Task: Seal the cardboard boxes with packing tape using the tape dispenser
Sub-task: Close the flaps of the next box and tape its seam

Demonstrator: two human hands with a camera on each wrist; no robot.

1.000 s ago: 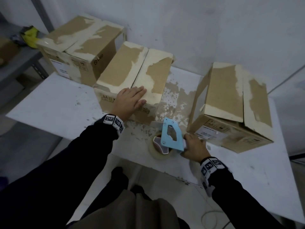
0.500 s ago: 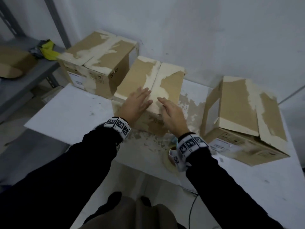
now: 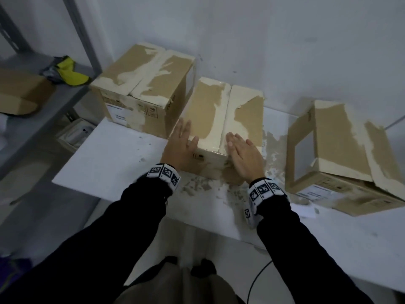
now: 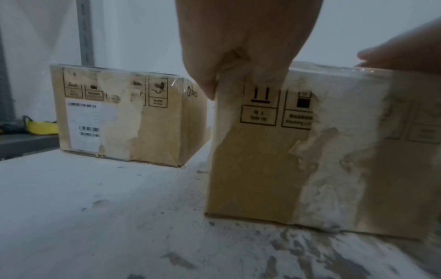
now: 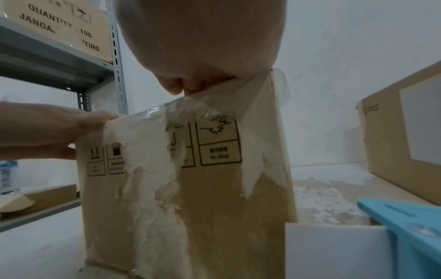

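Cardboard middle box (image 3: 221, 119) lies under flat left hand (image 3: 179, 148) and right hand (image 3: 244, 157).

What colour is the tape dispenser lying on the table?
Light blue. The tape dispenser shows best in the right wrist view, at the lower right.
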